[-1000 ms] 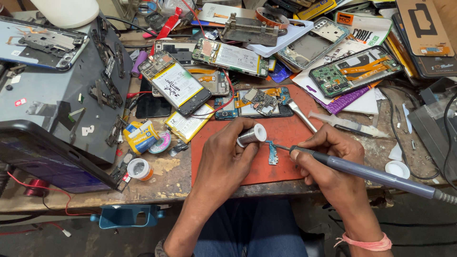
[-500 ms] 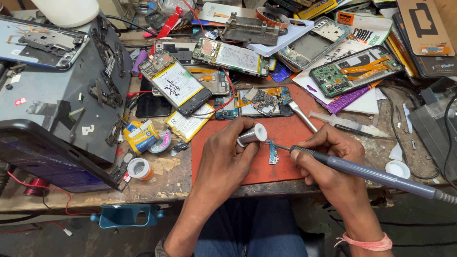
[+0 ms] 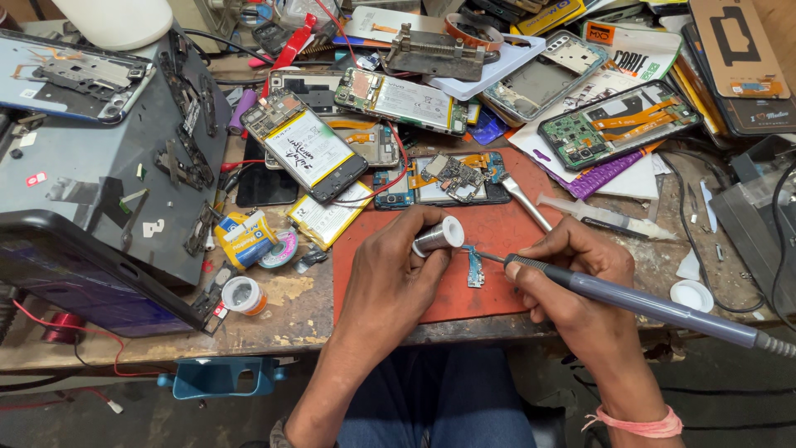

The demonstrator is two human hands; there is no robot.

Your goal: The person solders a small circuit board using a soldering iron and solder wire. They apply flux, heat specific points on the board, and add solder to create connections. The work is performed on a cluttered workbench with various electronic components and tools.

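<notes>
Now, from the head view, the right hand (image 3: pixel 572 274) is gripping a grey soldering iron (image 3: pixel 647 303), its long barrel slanting up-left toward the small board (image 3: pixel 475 270) lying flat on the matte red mat (image 3: pixel 497 228), just between both hands. The left hand (image 3: pixel 390 278) is pinching a shiny metal solder spool (image 3: pixel 438 236) right beside it on the scuffed worktop (image 3: pixel 290 319).

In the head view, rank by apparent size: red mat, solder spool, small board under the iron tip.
1. Red mat, largest though partly covered by the hands.
2. Solder spool in the left hand.
3. Small board, slightly smaller.
</notes>
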